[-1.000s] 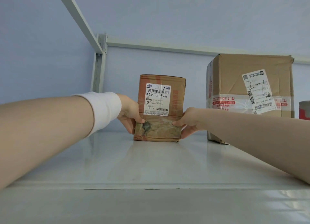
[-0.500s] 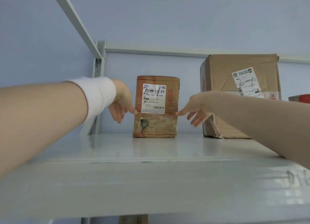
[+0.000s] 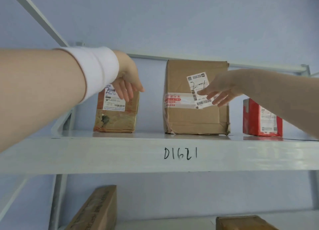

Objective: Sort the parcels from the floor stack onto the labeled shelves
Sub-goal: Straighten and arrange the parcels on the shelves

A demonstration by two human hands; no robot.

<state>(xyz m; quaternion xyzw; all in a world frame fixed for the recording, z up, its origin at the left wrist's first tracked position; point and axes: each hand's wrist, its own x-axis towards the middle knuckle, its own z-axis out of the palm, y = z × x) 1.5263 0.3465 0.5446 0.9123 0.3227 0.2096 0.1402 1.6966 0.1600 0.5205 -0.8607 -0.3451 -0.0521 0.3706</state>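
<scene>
Small parcel [image 3: 116,112] upright on the shelf [image 3: 120,154] marked D1621, long axis vertical, label facing out. Just before the parcel's top: left hand [image 3: 128,82], fingers loose, holding nothing, touch unclear. Well right of the parcel: right hand [image 3: 219,90], spread open and empty, before the big box [image 3: 195,122]. Left hand much the nearer, parcel lying behind and below its fingers; seems placed already

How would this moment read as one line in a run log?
small parcel upright on shelf | left hand open, empty | right hand open, empty
</scene>
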